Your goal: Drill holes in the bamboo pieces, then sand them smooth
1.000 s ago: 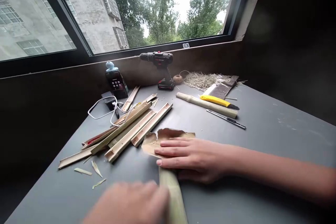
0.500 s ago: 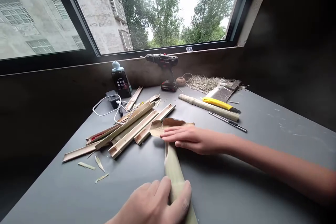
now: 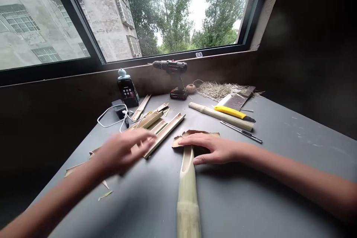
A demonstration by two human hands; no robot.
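A pale green bamboo tube [image 3: 188, 197] lies lengthwise toward me, its far end cut open into a scoop-like slant. My right hand [image 3: 208, 148] lies with fingers stretched over a torn piece of brown sandpaper [image 3: 178, 141] at that far end. Its thumb rests beside the tube's cut edge. My left hand [image 3: 131, 148] is in the air over the split bamboo strips [image 3: 164, 135] on the left, smeared by motion. Its thumb and fingers look apart, and nothing shows between them.
Behind stand a cordless drill [image 3: 175, 78], a phone [image 3: 128, 91] with a white cable [image 3: 100, 121], and a twine ball [image 3: 190, 89]. At right lie a bamboo stick [image 3: 203, 111], a yellow-handled saw [image 3: 230, 111], a slim cutter [image 3: 241, 131], a broad blade [image 3: 237, 98] and straw [image 3: 214, 89].
My left hand has let go of the bamboo tube and moved up and left over the strips. The sandpaper and my right hand have shifted slightly right; the tube's cut opening now faces up.
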